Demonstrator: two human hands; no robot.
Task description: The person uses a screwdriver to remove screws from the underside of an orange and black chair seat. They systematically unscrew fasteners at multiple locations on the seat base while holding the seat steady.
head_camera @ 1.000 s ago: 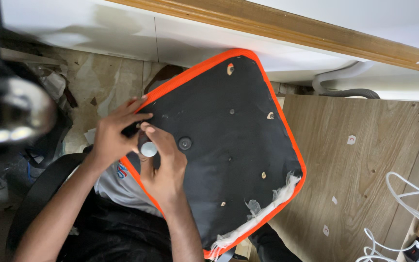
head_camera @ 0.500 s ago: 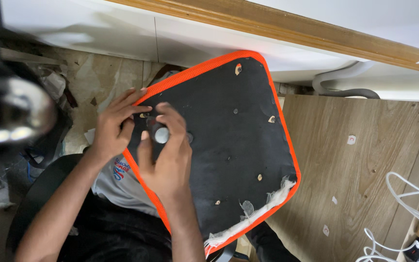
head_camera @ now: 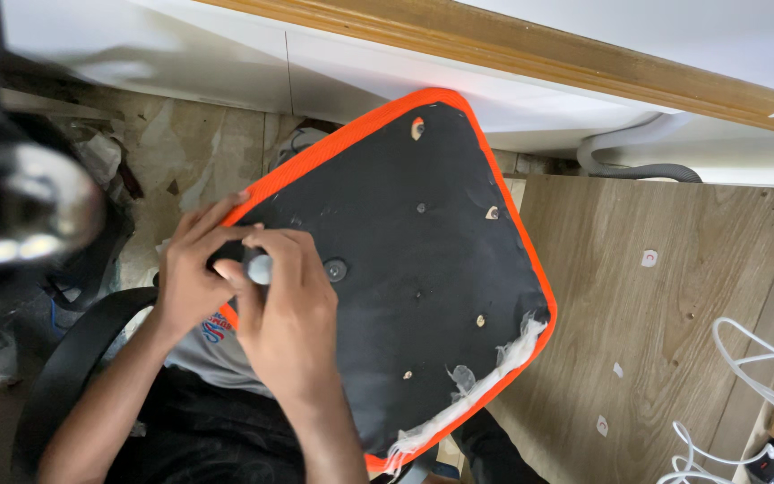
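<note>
An upturned chair seat rests on my lap, its black underside facing me, with an orange mesh rim and torn white padding at the lower right corner. Several screw holes and a round black button dot the underside. My right hand is closed around a small tool with a round grey end, pressed against the seat's left corner. My left hand grips that same corner, fingers curled over the orange edge right beside the tool.
A wood-grain board lies on the floor to the right, with white cables at its lower right. A white wall panel and wooden rail run along the top. A blurred dark metal object sits at the left.
The seat has swung back to the left and tilted. My right hand and the tool shifted down-left toward the corner, closer to my left hand.
</note>
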